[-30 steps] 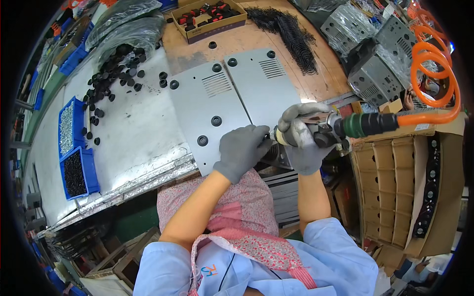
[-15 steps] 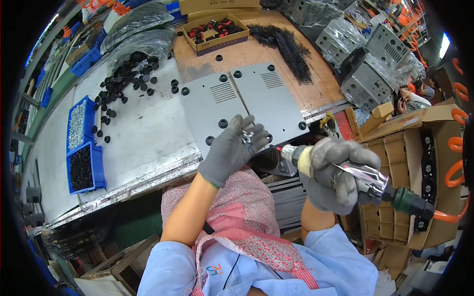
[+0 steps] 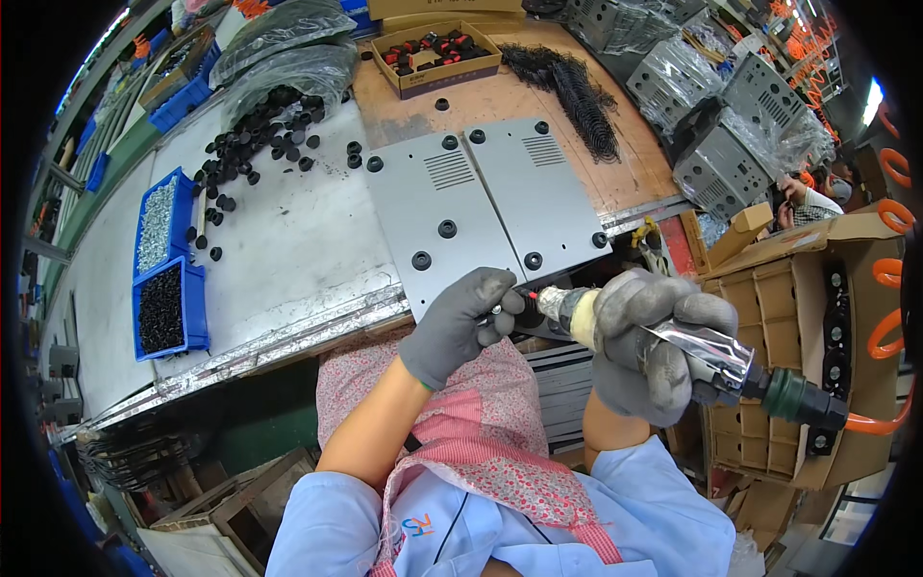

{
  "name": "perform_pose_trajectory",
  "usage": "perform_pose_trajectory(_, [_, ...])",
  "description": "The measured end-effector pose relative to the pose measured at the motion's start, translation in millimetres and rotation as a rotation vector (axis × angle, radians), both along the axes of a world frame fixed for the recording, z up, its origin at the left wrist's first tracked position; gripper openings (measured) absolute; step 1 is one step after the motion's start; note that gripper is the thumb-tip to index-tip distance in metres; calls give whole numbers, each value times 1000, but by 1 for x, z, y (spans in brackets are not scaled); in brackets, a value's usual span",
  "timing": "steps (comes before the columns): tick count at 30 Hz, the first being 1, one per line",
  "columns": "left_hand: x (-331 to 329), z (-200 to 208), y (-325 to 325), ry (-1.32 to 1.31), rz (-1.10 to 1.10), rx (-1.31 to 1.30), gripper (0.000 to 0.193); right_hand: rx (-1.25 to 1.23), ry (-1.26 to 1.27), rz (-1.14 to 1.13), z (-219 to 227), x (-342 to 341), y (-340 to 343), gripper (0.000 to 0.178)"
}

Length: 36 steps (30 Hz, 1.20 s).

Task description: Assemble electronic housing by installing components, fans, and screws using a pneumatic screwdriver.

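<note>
My right hand (image 3: 659, 341), in a grey glove, grips an air screwdriver (image 3: 716, 358) with a silver body, its red tip aimed left. Close to that tip, my gloved left hand (image 3: 460, 329) has its fingers curled round small silver screws (image 3: 496, 310); most are hidden. Both hands are over the near edge of the bench. Just beyond them lie two flat grey metal panels, a left one (image 3: 413, 212) and a right one (image 3: 524, 202), side by side. Each has vent slots and black round feet, such as one foot (image 3: 421, 261) near my left hand.
Blue bins of silver screws (image 3: 156, 226) and black screws (image 3: 162, 310) stand at the left. Loose black feet (image 3: 255, 139) are heaped behind them. A carton of red-and-black parts (image 3: 437, 82) and a black mesh bundle (image 3: 577, 91) lie farther back. An orange coiled hose (image 3: 885, 279) hangs right.
My left hand has closed its fingers over the screws and moved down, nearer the screwdriver tip. The right hand keeps its grip, nearly still. The view has shifted slightly.
</note>
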State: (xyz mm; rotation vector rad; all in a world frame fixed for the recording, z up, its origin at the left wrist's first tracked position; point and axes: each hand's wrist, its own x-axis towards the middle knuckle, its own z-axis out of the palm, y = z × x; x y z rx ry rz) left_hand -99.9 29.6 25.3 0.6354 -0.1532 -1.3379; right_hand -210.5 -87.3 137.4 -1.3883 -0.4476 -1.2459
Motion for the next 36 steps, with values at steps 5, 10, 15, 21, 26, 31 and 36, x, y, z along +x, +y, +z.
perform_pose_trajectory(5, [-3, 3, 1, 31, -19, -93, 39, 126, 100, -92, 1, -6, 11, 51])
perform_pose_trajectory(10, [-4, 1, 3, 113, -24, -136, 35, 161, 133, -72, -1, -6, 12, 57])
perform_pose_trajectory(15, [-4, -1, 3, 94, -7, -132, 33, 164, 171, -88, 0, -7, 15, 54])
perform_pose_trajectory(21, [-5, 10, 3, -222, 26, 27, 41, 82, 170, -54, 4, -4, 13, 51])
perform_pose_trajectory(26, [19, 16, 1, -893, 242, 271, 43, 34, 10, 52, 0, 3, 3, 41])
perform_pose_trajectory(31, [58, 17, -8, -1949, 290, 929, 24, 67, 32, 10, 0, 3, 1, 41])
perform_pose_trajectory(36, [61, 9, -18, -2011, 187, 820, 21, 68, 75, -14, -6, 3, -1, 41])
